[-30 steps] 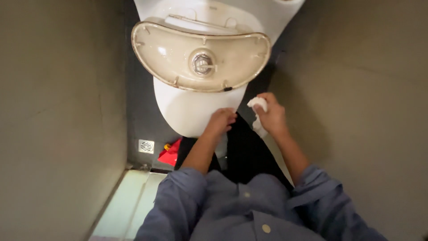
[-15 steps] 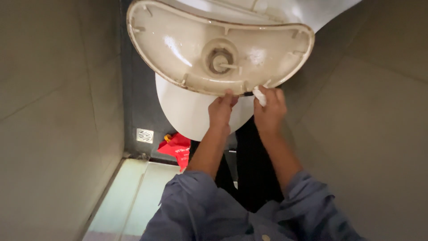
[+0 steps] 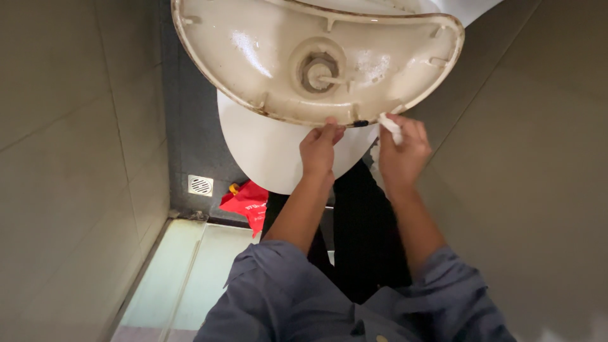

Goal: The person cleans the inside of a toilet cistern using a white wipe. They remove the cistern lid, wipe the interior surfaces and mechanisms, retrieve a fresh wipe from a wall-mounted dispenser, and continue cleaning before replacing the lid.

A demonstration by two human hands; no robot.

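Currently: floor drain [image 3: 201, 185] and red bag [image 3: 247, 201] on the dark floor at left, beside the toilet bowl [image 3: 266, 149]. Left hand [image 3: 320, 149] has its fingers curled on the near rim of the stained cistern lid [image 3: 253, 57]. Right hand [image 3: 402, 152] pinches a white tissue wad [image 3: 390, 125] against the same rim, just beside the left.

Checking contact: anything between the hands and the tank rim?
Only a white wipe, held in the right hand at the tank rim. The left hand grips the rim bare, with nothing visible between.
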